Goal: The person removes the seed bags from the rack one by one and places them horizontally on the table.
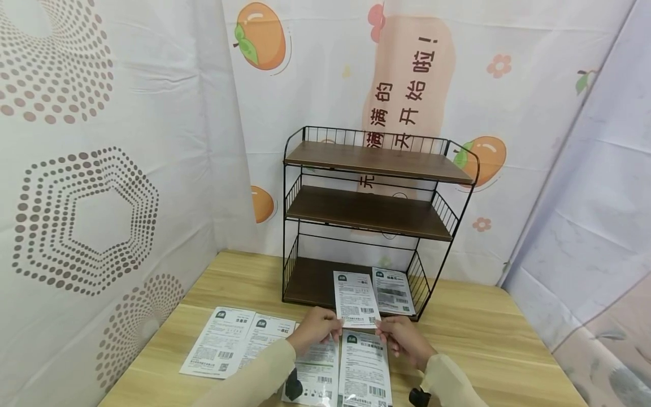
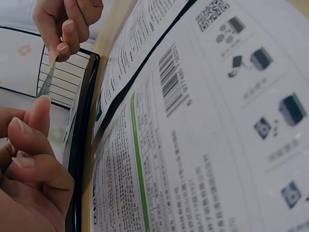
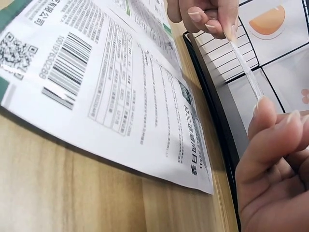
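A white seed packet (image 1: 356, 299) with printed text, a barcode and a green logo is held at the front of the bottom shelf (image 1: 310, 280). My left hand (image 1: 316, 329) pinches its near left corner, and my right hand (image 1: 405, 339) pinches the near right corner. Both wrist views show it edge-on, as a thin strip between thumbs and fingers. Whether its far end touches the shelf board is hard to tell. Just right of it, another packet (image 1: 393, 291) lies on that shelf. Beneath my hands, a green-striped packet (image 2: 145, 145) and a sunflower-seed packet (image 3: 111, 82) lie on the table.
Two more packets, one far left (image 1: 218, 339) and one beside it (image 1: 267, 333), lie on the wooden table (image 1: 473, 350). The black wire rack has a middle board (image 1: 366, 212) and a top board (image 1: 376, 160) above my hands. Printed curtains (image 1: 325, 68) hang behind and at both sides.
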Action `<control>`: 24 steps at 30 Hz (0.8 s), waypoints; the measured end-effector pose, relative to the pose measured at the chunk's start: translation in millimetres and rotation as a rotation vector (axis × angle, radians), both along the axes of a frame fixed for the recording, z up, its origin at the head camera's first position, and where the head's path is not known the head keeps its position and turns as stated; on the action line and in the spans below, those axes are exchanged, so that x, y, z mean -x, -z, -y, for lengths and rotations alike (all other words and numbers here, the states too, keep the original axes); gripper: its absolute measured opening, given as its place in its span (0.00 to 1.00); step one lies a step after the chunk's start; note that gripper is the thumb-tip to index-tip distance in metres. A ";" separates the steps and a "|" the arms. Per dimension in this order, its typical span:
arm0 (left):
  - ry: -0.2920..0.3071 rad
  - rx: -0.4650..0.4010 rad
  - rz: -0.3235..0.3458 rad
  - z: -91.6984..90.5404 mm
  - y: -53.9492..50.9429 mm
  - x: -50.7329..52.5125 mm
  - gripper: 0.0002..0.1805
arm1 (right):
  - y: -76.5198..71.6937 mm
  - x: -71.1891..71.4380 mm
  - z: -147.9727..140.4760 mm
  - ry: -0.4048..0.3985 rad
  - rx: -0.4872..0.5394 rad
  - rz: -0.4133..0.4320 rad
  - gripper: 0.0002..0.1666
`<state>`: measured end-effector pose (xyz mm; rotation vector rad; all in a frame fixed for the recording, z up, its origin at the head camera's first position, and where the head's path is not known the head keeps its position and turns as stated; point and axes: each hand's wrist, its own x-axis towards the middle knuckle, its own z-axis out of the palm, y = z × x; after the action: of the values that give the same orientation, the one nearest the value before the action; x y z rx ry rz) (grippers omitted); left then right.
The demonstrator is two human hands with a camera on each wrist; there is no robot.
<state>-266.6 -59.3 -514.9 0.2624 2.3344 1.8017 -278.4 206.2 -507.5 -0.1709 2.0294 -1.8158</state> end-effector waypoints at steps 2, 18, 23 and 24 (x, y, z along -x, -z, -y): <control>-0.001 -0.004 0.002 -0.5 0.5 -0.5 0.16 | 0.4 -0.6 -1.0 -0.004 0.007 0.000 0.16; 0.022 -0.049 -0.012 -6.3 0.7 -9.5 0.17 | -2.1 -13.2 -6.8 0.003 -0.048 -0.045 0.18; 0.030 -0.041 -0.020 -9.8 -0.6 -14.5 0.18 | -0.7 -17.8 -11.0 -0.003 -0.050 -0.043 0.17; 0.032 -0.040 -0.013 -10.1 -1.4 -16.2 0.17 | -0.2 -18.9 -11.9 -0.009 -0.048 -0.043 0.17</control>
<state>-250.4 -49.1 -513.6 0.3165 2.2911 1.8389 -259.5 218.1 -507.3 -0.2072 2.0961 -1.7708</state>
